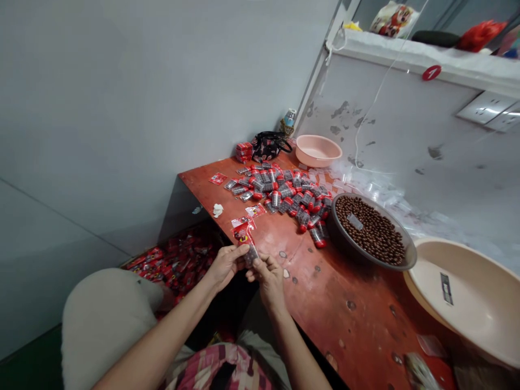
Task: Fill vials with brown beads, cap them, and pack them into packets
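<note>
Clear tube (pixel 251 254), small and filled with dark contents, is held above the near edge of the red tabletop (pixel 345 303), low and centre of the frame, with a red printed card (pixel 242 233) standing up directly behind it. The left hand (pixel 226 266) is closed on the tube, fingers wrapped around its upper part. The right hand (pixel 268 280) is also closed, with its fingertips (pixel 252 273) pinched against the tube's lower part. Neither hand is released. The exact contact points are partly hidden by the fingers.

Beyond the hands, a heap of capped tubes (pixel 282 192) with red ends lies across the middle of the tabletop. To its right sits a grey bowl (pixel 340 238) holding brown beads (pixel 369 233). A large beige basin (pixel 459 292) stands at the right of the frame, just beside the bowl. A pink basin (pixel 317 150), a black bag (pixel 270 145) and a stack of red boxes (pixel 244 153) stand along the far end of the tabletop. Clear plastic bags (pixel 357 187) lie against the wall (pixel 406 124) behind the heap. A loose red card (pixel 218 179) lies near the table's left edge. Red packets (pixel 174 260) fill a container at lower left, below the table and beyond the person's arm.
</note>
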Motion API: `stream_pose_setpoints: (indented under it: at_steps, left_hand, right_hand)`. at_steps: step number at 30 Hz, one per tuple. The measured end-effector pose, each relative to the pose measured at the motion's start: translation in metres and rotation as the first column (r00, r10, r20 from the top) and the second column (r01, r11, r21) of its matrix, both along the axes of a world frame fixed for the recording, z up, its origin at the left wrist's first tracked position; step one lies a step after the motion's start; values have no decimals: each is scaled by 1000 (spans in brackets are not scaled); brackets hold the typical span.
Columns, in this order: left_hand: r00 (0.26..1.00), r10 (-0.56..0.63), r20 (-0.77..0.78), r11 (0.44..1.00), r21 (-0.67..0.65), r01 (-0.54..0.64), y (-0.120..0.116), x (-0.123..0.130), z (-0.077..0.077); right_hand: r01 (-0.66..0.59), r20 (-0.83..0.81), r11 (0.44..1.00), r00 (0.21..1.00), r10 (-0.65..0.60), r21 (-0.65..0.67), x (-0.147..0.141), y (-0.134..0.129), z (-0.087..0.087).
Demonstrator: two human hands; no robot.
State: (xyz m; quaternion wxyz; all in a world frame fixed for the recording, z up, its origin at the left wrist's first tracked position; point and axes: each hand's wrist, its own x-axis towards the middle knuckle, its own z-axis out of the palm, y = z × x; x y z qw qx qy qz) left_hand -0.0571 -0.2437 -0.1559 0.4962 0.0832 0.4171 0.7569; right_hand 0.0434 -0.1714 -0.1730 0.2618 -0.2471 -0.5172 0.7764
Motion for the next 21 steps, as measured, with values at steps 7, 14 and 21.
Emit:
stream_pose_setpoints:
  at_steps: [7,14,21]
  left_hand:
    - [984,176,39,984,9,-177,-2,-4,-1]
    - [973,221,-61,972,-73,-225,2,7,-3]
    - [845,117,-521,943,-208,-258,-9,2,-3]
  right_hand:
    - [-8,22,996,1000,6,83,6,-3,2]
    - [47,23,999,999,-47,4,2,-11,-11]
    - [-43,160,922,987,-21,386,4,15,17]
